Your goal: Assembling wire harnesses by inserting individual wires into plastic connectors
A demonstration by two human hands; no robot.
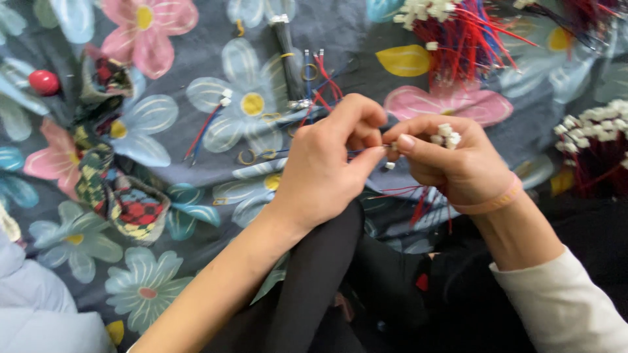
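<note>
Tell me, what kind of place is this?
Probably a home spot used for small wire work, on a bed or floor. A flowered cloth covers it, red wire bundles with white plugs lie around, and the left hand and right hand pinch thin wires.

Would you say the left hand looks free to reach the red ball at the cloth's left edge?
Probably not at once: the left hand is pinching a wire with the right hand, though nothing blocks the red ball.

matt floral cloth point(196, 39), white plastic connectors point(447, 136), glossy red ball point(44, 82)
</note>
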